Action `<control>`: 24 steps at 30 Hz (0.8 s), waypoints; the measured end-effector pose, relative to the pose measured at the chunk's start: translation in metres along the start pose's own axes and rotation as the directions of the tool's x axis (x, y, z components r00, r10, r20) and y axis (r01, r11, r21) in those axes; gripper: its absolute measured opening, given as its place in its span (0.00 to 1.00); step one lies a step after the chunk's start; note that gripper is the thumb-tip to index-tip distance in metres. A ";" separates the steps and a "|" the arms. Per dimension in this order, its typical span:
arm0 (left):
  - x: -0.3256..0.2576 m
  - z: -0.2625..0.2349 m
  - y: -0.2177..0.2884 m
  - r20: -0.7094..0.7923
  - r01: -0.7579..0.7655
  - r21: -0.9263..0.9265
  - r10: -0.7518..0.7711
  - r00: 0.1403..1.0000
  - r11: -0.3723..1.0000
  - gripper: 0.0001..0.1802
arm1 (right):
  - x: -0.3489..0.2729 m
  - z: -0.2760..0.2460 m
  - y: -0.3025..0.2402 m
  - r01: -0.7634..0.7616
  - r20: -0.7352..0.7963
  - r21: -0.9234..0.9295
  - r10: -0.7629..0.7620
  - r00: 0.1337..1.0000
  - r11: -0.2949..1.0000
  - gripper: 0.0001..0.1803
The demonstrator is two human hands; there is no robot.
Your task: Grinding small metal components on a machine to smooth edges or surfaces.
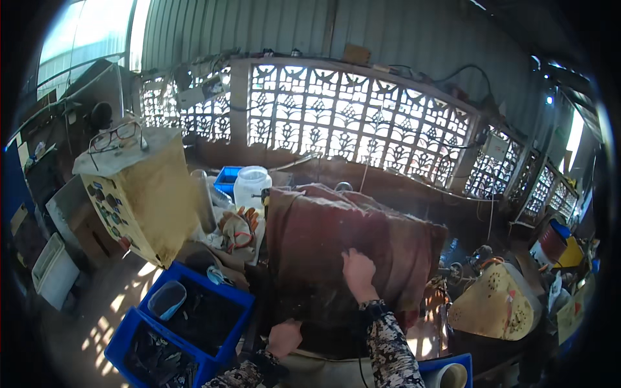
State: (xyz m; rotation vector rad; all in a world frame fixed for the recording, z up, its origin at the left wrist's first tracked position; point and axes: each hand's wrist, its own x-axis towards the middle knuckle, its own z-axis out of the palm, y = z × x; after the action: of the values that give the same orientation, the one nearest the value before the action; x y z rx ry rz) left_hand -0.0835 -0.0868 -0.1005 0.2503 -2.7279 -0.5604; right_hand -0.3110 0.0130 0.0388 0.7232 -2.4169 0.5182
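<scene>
The right hand (358, 266) presses flat, fingers together, on a reddish-brown cloth (336, 239); the left hand (283, 337) seemingly grips its lower edge beside 2 blue crates (223, 352).

A corrugated metal wall (272, 29) is seen behind a patterned lattice screen (362, 119). Daylight is admitted through a window (77, 32) at upper left; sun patches are cast on the floor (110, 304).

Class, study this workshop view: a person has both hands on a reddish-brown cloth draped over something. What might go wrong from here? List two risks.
1. The reddish-brown cloth hides what lies beneath, so the right hand pressing on it may meet an unseen edge.
2. If pulled, the cloth might sweep the white plastic jar or work gloves beside it into the blue crates. The left hand rests at its lower edge.
</scene>
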 end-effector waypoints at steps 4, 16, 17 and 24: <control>-0.001 0.010 -0.006 -0.002 0.038 -0.021 -0.038 0.999 0.999 0.08 | 0.000 -0.003 -0.003 -0.015 0.021 0.029 0.014 1.000 0.999 0.13; 0.002 0.009 -0.002 0.026 0.078 -0.014 -0.078 0.997 0.997 0.10 | 0.001 0.003 0.002 -0.011 -0.011 0.071 0.012 1.000 0.997 0.12; 0.003 0.009 -0.002 0.025 0.080 -0.013 -0.080 0.996 0.997 0.10 | 0.001 0.003 0.002 -0.017 -0.008 0.070 0.017 1.000 0.997 0.12; 0.002 0.008 -0.002 0.063 0.094 0.000 -0.094 0.994 0.996 0.10 | 0.000 0.004 0.001 -0.010 -0.011 0.050 0.011 1.000 0.999 0.12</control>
State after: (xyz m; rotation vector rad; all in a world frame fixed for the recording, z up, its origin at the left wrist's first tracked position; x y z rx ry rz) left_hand -0.0883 -0.0862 -0.1079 0.3681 -2.7869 -0.6083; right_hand -0.3135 0.0119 0.0359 0.7274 -2.4061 0.5875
